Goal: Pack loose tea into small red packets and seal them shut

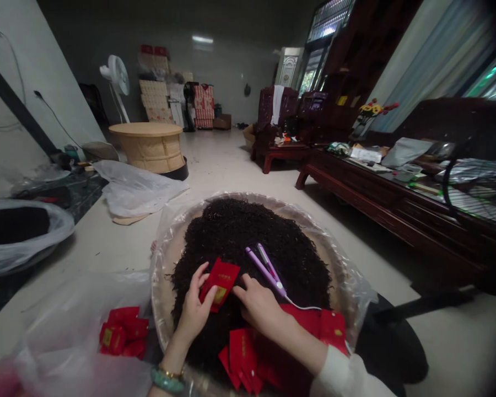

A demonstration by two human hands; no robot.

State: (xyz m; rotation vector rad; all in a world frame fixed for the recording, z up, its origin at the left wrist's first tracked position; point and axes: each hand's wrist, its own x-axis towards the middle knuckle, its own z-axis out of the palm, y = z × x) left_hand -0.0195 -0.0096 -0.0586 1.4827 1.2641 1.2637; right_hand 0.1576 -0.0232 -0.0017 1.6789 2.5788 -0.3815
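Observation:
My left hand grips a small red packet with gold print, thumb in front and fingers behind. My right hand is just right of the packet, low over dark loose tea leaves. Its fingers are curled in, and whatever they may hold is hidden. The leaves lie heaped in a large round basket lined with clear plastic. A purple hair straightener rests on the heap, its jaws apart and its white cord running right. Several flat red packets lie below my right wrist.
More red packets sit in a clear plastic bag at left. Another plastic-lined basket is at the far left. A wooden low table stands right, a round woven table behind. A black fan stands at the right edge.

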